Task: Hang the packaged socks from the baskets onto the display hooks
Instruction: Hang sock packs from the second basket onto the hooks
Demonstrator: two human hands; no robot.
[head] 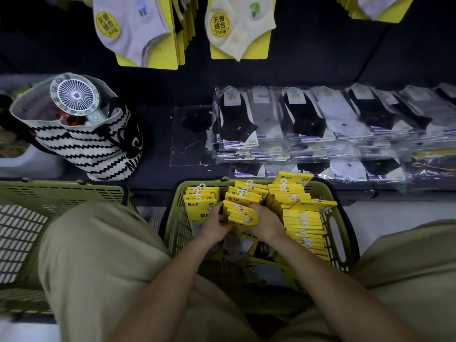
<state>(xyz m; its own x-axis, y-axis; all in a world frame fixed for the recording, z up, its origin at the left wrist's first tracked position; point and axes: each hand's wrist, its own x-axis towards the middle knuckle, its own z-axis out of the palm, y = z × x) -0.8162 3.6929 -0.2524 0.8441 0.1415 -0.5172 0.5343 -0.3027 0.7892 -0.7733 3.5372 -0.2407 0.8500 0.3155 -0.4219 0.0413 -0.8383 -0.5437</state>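
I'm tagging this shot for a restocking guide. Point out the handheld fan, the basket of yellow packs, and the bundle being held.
handheld fan (75, 95): head view, centre of its grille.
basket (177, 225): head view, its left mesh wall.
held bundle of sock packs (238, 214): head view, yellow card tops.

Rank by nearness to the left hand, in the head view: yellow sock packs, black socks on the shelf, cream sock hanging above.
1. yellow sock packs: gripped by the left hand, in the basket.
2. black socks: on the shelf beyond.
3. cream sock: hanging up top.
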